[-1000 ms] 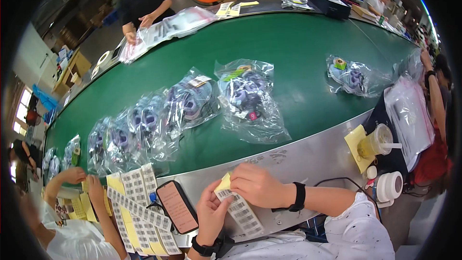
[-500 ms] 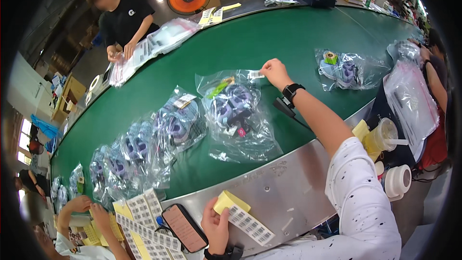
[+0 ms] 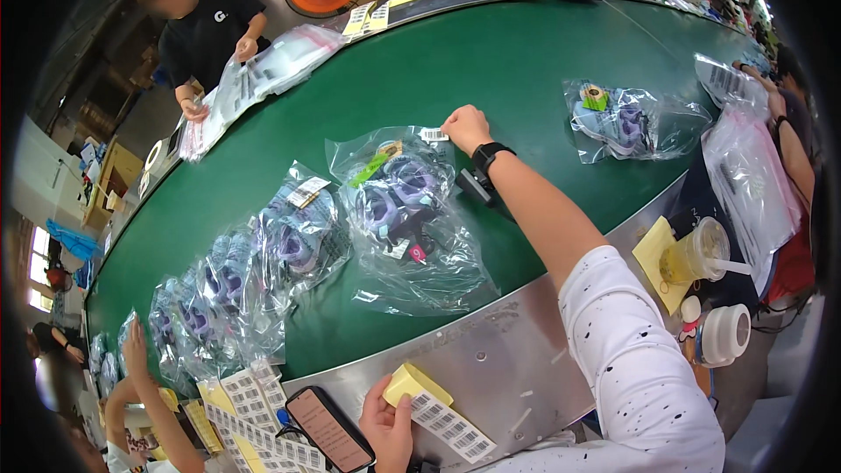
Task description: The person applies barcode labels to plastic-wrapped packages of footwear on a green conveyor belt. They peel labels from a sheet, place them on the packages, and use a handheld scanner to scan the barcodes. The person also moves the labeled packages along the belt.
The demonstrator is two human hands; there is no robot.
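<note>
Green conveyor belt spans the view from 8 to 2 o'clock, carrying a row of clear bagged items. The largest clear bag, holding purple parts, lies at centre. Right hand, wrist bearing a black watch, reaches to 12 o'clock of that bag; fingers curled, tips pressing a small white label onto the bag's top corner. Left hand at 6 o'clock, on the metal edge, fingers pinched on a label strip with yellow backing. A phone lies just beside it.
</note>
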